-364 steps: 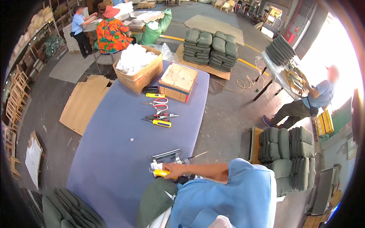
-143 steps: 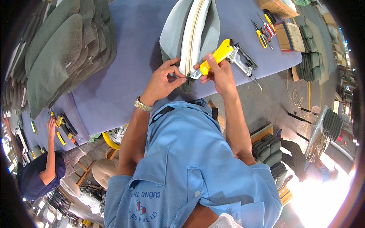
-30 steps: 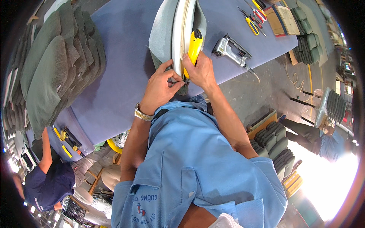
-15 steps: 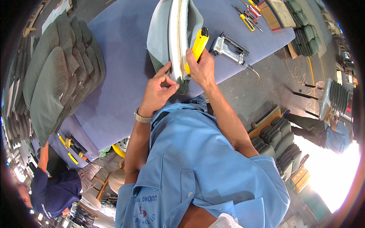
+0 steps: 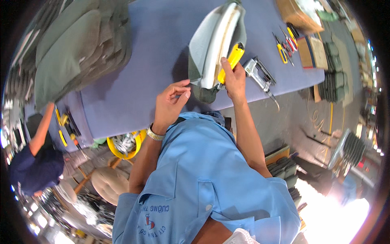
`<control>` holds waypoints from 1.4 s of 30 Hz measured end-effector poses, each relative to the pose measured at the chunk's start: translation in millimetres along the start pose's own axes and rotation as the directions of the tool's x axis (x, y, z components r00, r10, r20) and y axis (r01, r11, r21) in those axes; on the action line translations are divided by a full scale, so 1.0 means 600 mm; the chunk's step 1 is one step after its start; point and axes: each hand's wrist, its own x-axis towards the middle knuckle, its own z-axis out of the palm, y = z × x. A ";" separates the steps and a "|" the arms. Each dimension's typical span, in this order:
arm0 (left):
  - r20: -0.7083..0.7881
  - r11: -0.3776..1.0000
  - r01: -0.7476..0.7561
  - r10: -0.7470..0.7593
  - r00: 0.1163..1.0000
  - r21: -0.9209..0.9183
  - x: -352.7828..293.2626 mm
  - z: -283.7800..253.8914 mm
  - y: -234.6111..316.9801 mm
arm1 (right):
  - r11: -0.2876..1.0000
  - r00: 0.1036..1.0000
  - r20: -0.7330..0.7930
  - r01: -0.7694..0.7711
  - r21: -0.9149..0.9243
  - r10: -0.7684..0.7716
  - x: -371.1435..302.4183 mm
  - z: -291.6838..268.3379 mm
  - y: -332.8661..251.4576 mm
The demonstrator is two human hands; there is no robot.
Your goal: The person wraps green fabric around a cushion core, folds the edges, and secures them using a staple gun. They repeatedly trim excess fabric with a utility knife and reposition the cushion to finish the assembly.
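Note:
In my right hand (image 5: 235, 83) is a yellow utility knife (image 5: 234, 61), held against the right side of a curved padded panel (image 5: 215, 51). The panel stands on edge, its white rim facing up and grey-green fabric hanging along its sides. A dark green flap of fabric (image 5: 204, 94) hangs at its near end, beside the knife's lower tip. My left hand (image 5: 172, 103) is just left of that end, fingers apart and nothing visible between them. Whether its fingertips touch the fabric edge is hard to see.
A staple gun (image 5: 260, 75) with a hose lies right of the panel on the blue-covered table (image 5: 154, 49). Beyond it are a screwdriver (image 5: 280, 52), pliers (image 5: 291, 42) and a cardboard box (image 5: 313, 53). Fabric-covered pads (image 5: 81, 53) are stacked left, near a co-worker's arm (image 5: 43, 126).
My view has shifted, so the table and panel appear farther right. My left hand has come away from the panel's near end and its pinch has opened. The right hand still holds the knife.

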 end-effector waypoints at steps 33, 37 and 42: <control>-0.804 0.825 0.216 0.391 0.448 0.522 -0.010 0.327 -0.098 | 0.718 0.619 0.736 0.641 -0.270 -0.275 0.190 -0.187 -0.176; -0.829 0.845 0.231 0.354 0.432 0.482 -0.010 0.338 -0.092 | 0.530 0.150 0.979 0.846 -0.057 -0.135 0.070 -0.068 -0.160; -0.766 0.766 0.250 0.440 0.468 0.593 -0.009 0.342 -0.096 | 0.290 0.200 0.978 0.934 -0.207 0.055 0.036 -0.054 -0.114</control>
